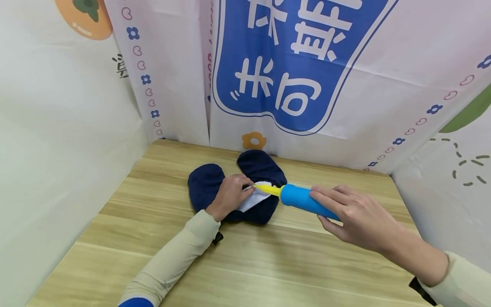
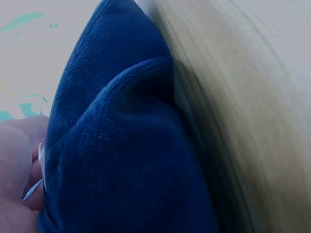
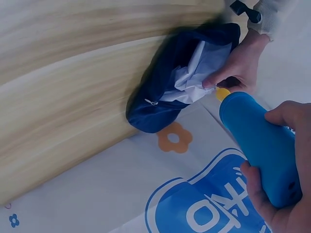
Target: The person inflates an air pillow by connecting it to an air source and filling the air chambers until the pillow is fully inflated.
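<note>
Head view shows a wooden bench (image 1: 153, 238) walled in by printed white backdrop sheets (image 1: 383, 85), one bearing a large blue panel with white characters. Toward the far middle of the bench lies a dark navy fabric cover (image 1: 207, 183), flat and limp, with two rounded lobes pointing toward the backdrop. A white inner bladder (image 1: 255, 199) pokes out of the cover's opening.

The left hand (image 1: 229, 195) rests on the cover, its fingers curled and pinching the white bladder at the spot where the pump's tip meets it. In the right wrist view the same fingers (image 3: 228, 73) pinch the crumpled white material just beside the yellow tip. The left wrist view is filled by the navy fabric, close up, with part of the hand at the lower left edge and the bench grain to the right.

The right hand (image 1: 353, 217) grips a blue hand pump (image 1: 303, 199), fingers wrapped over its barrel and thumb beneath. The pump lies nearly level just above the bench, its yellow nozzle (image 1: 267, 189) aimed left at the bladder and touching the left fingertips. Both arms wear pale cream sleeves (image 1: 176, 256).
</note>
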Available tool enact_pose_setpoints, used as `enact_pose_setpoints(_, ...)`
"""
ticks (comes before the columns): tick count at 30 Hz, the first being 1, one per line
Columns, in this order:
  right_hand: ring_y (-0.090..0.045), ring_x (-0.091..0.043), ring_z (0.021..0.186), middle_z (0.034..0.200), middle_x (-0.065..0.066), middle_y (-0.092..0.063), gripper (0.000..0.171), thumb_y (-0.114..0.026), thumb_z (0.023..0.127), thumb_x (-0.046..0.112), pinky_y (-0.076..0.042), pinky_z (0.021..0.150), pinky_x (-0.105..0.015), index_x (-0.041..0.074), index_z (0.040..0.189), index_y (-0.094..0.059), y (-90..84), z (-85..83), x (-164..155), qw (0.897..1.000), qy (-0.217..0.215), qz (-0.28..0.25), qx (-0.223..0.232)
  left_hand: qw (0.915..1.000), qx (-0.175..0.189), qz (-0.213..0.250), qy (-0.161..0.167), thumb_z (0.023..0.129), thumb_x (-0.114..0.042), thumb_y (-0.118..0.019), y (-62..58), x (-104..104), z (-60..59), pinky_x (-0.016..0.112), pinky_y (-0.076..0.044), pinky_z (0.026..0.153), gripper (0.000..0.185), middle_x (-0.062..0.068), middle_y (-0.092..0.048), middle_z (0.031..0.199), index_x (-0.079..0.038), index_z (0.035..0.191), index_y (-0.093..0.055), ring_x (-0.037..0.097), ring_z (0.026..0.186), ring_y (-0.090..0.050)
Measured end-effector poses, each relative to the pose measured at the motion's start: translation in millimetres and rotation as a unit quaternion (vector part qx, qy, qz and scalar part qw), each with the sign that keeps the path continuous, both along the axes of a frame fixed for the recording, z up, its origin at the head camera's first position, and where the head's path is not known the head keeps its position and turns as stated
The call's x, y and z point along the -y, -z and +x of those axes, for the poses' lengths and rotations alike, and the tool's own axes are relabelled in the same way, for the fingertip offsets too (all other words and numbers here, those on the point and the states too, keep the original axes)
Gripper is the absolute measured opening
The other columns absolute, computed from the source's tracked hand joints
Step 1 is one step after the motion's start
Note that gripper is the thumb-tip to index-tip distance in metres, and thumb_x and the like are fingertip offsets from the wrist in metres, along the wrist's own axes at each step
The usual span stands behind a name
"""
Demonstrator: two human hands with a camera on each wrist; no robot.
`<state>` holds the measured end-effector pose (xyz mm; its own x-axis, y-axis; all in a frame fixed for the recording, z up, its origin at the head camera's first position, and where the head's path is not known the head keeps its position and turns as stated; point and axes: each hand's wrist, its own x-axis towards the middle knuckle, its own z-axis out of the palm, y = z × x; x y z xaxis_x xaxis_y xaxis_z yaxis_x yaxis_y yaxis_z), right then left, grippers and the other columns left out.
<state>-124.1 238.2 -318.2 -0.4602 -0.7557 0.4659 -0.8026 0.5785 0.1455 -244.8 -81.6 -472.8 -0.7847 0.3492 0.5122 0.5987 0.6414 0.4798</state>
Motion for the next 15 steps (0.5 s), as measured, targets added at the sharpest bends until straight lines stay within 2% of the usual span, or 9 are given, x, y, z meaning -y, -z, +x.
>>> enact_pose_setpoints(3,-0.075,-0.025,0.091,0.124,-0.009,-0.077,0.047,-0.054,0.106,0.039,-0.066,0.074,-0.045,0.006,0.134,-0.07,1.8,0.4,-0.6,1.0,0.007,-0.001,0.007,1.0,0.001,0.0,-0.001,0.091,-0.012,-0.083,0.0,-0.4,0.1,0.035,-0.063,0.077,0.004,0.005,-0.08,0.092,-0.009,0.094,-0.084,0.018,0.083,-0.075)
enact_pose_setpoints(9,-0.074,-0.025,0.092,0.125,-0.007,-0.077,0.056,-0.043,0.109,0.049,-0.066,0.073,-0.045,0.008,0.134,-0.071,4.0,3.2,0.3,0.999,0.033,-0.001,0.019,0.9999,0.014,-0.002,-0.008,0.092,-0.012,-0.083,0.3,-2.5,0.7,0.035,-0.062,0.076,0.006,0.005,-0.079,0.093,-0.008,0.095,-0.084,0.018,0.082,-0.073)
enact_pose_setpoints(10,-0.074,-0.025,0.092,0.126,-0.007,-0.077,0.053,-0.047,0.108,0.048,-0.066,0.072,-0.045,0.008,0.135,-0.071,4.3,4.2,1.0,0.999,0.039,-0.002,0.023,0.9998,0.019,-0.001,-0.011,0.092,-0.012,-0.083,0.7,-3.2,0.9,0.035,-0.062,0.076,0.006,0.005,-0.079,0.093,-0.008,0.095,-0.083,0.018,0.082,-0.073)
enact_pose_setpoints(12,-0.074,-0.025,0.092,0.126,-0.007,-0.077,0.046,-0.067,0.1,0.039,-0.066,0.07,-0.044,0.008,0.134,-0.071,4.6,6.8,2.9,0.998,0.048,-0.004,0.029,0.9994,0.028,-0.002,-0.019,0.092,-0.011,-0.083,1.5,-5.2,1.5,0.035,-0.062,0.076,0.005,0.005,-0.078,0.092,-0.007,0.095,-0.082,0.018,0.083,-0.072)
enact_pose_setpoints(15,-0.073,-0.026,0.089,0.123,-0.008,-0.077,0.061,-0.089,0.076,0.022,-0.066,0.068,-0.042,0.007,0.132,-0.071,6.2,12.6,7.7,0.998,0.057,-0.008,0.026,0.9988,0.038,-0.003,-0.03,0.091,-0.011,-0.083,1.7,-8.4,3.0,0.035,-0.062,0.076,0.004,0.005,-0.077,0.092,-0.007,0.094,-0.081,0.018,0.084,-0.072)
